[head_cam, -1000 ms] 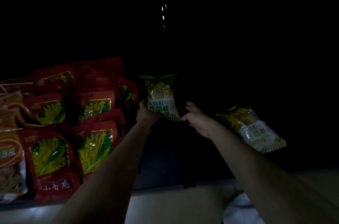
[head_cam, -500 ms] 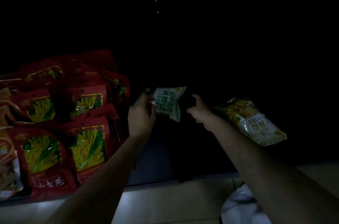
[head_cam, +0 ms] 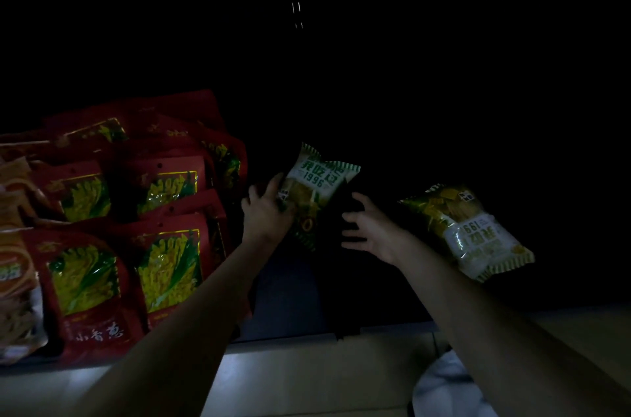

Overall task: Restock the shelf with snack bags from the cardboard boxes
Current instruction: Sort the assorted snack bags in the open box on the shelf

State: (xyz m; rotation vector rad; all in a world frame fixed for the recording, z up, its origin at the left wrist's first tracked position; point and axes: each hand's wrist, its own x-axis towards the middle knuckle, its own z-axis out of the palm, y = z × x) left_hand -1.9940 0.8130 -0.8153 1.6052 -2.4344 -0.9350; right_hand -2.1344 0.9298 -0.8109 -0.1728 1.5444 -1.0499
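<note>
The scene was very dark. The left hand (head_cam: 265, 211) gripped a green-and-white bag (head_cam: 316, 186) by its left edge, fingers (head_cam: 254, 192) curled around it and the thumb on its face. The bag stood tilted, its top leaning up and to the right, its printed "1996" readable, its lower end dropping into shadow over the dark shelf (head_cam: 286, 300). The right hand (head_cam: 372, 232) hung just beside the bag's right side, fingers spread wide and holding nothing; a dark gap showed between it and the bag.

A second bag (head_cam: 467, 232) of the same kind lay on the shelf to the right, just past the right forearm, its print upside down and its length slanting down to the right.

To the left, red bags (head_cam: 164, 239) with yellow-green windows stood overlapped in rows, the nearest to the held bag just behind the left hand. At the far left edge were orange bags (head_cam: 15, 280). A pale floor (head_cam: 307, 379) ran below the shelf's front edge, with a white shape at lower right that I could not identify.
</note>
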